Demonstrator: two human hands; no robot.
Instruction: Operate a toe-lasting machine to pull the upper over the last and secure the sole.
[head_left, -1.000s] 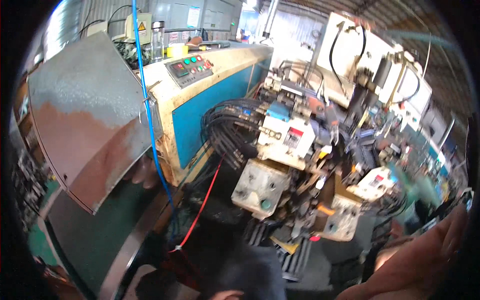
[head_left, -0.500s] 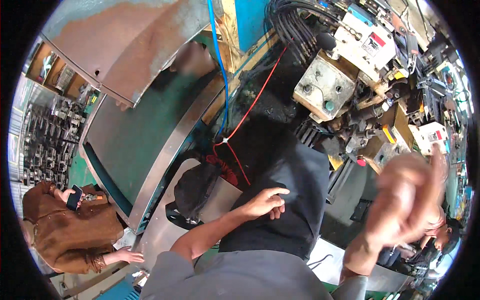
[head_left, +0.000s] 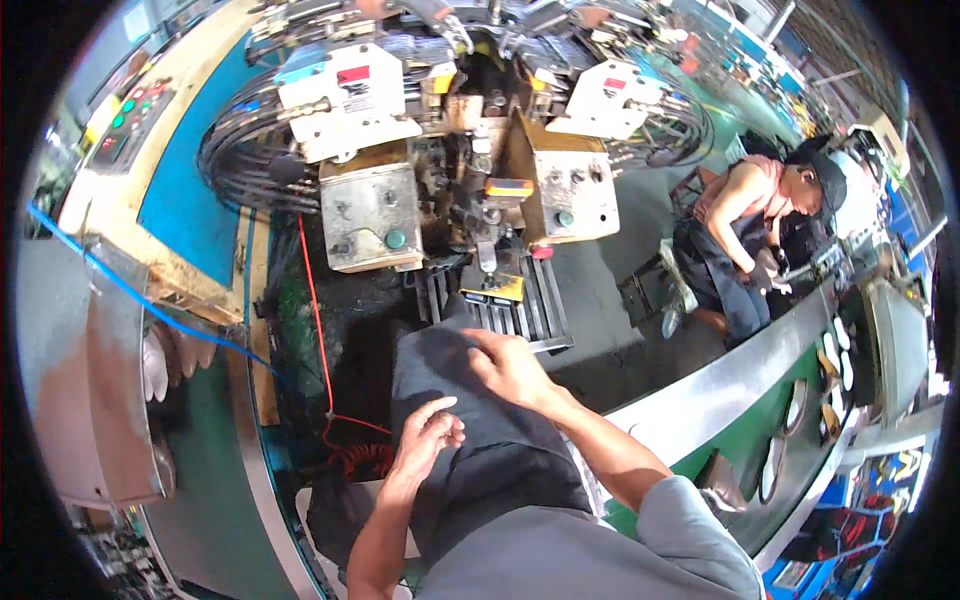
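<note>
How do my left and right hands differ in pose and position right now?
The left hand is lower in the picture, nearer the body; the right hand is farther forward.
The left hand points up and rightward, while the right hand points up and leftward.
Both are bare, show nothing held, and appear against the dark fabric.

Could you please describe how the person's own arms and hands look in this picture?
The left hand and right hand are both ungloved, with no ring, watch or bracelet that I can make out. The visible forearms are uncovered. A plain grey short sleeve ends near the right elbow; the left sleeve's edge cannot be made out.
</note>
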